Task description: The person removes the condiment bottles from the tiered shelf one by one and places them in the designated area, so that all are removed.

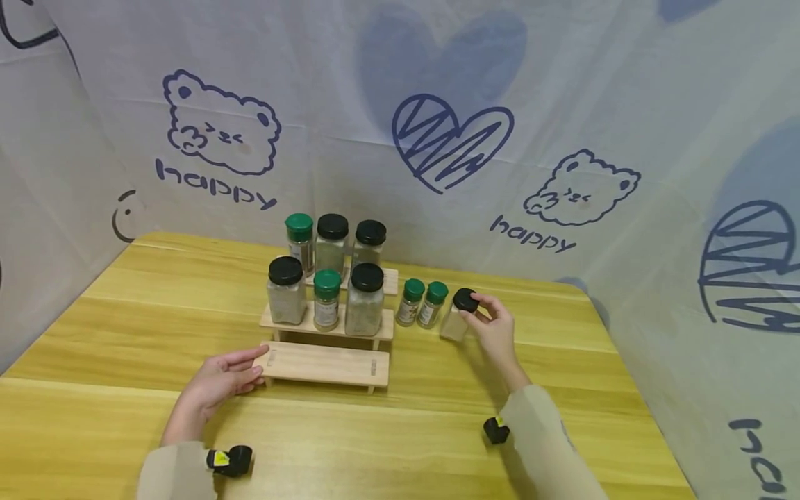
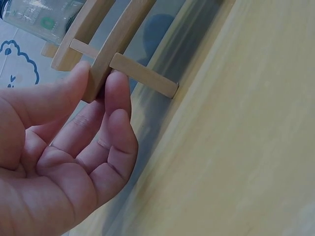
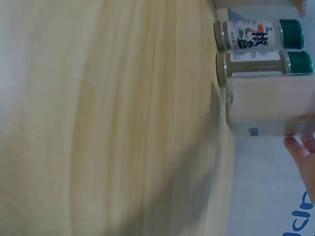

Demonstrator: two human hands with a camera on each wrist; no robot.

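A pale wooden tiered rack (image 1: 321, 364) stands on the table, its lowest tier bare. My left hand (image 1: 219, 382) pinches the left end of that tier; in the left wrist view the thumb lies on one side of the board (image 2: 98, 73) and fingers on the other. Over to the right, my right hand (image 1: 496, 333) grips the black lid of a square glass spice jar (image 1: 455, 325), which looks slightly tilted. Pale contents fill this jar (image 3: 270, 101) in the right wrist view, where most of the hand is cut off. Two green-capped spice bottles (image 1: 412, 303) stand beside it.
On the middle tier are two black-lidded jars (image 1: 365, 302) with a green-capped bottle (image 1: 326, 302) between them. The back tier holds a green-capped bottle (image 1: 300, 239) and two black-lidded jars (image 1: 332, 243). A printed cloth (image 1: 350, 160) hangs behind the wooden table (image 1: 350, 444).
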